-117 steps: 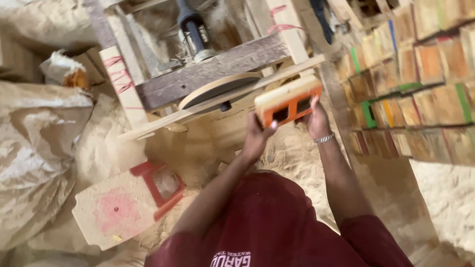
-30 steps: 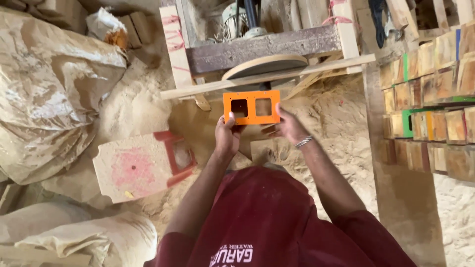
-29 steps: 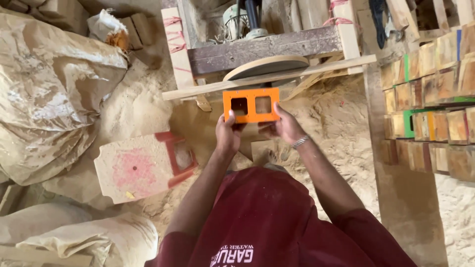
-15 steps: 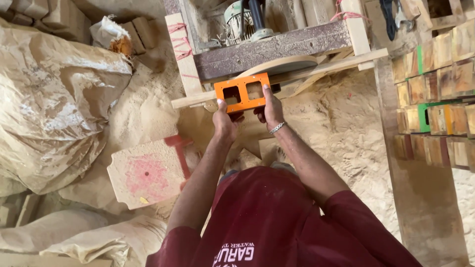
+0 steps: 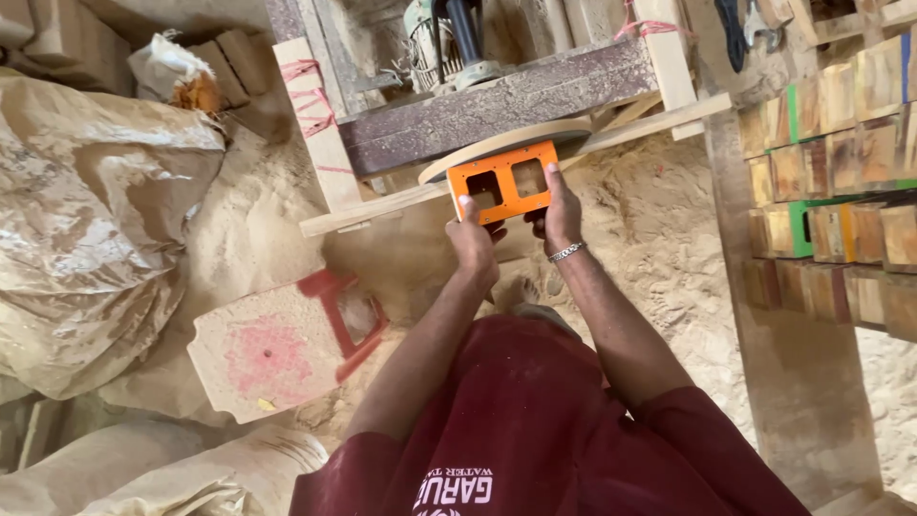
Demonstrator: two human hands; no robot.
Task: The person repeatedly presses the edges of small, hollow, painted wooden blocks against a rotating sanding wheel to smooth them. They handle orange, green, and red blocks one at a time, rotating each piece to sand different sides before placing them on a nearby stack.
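1. The orange rectangular wooden frame with two square openings is held up in both hands, with its far long edge just against the rim of the round pale sanding disc that sits under the dark, worn wooden bench.
2. The left hand holds the near left corner of the frame; its fingers are closed around the edge, with one fingertip lying on the orange face.
3. The right hand, which wears a thin metal bracelet, holds the right short edge; its fingers are stretched along this edge and pressed on it, not wide open.
4. As I judge it, the step in hand is the smoothing of the far edge of the frame on the disc. The next move, I think, calls for a steady and even pressure from both hands, and for the fingertips to stay away from the rim of the disc.
5. A long pale wooden strip runs along the front edge of the bench, just under the disc.
6. Lower left, on the floor covered with sawdust, lies a pale wooden board with a pink stain and a red frame. At the right stand shelves with small wooden blocks.
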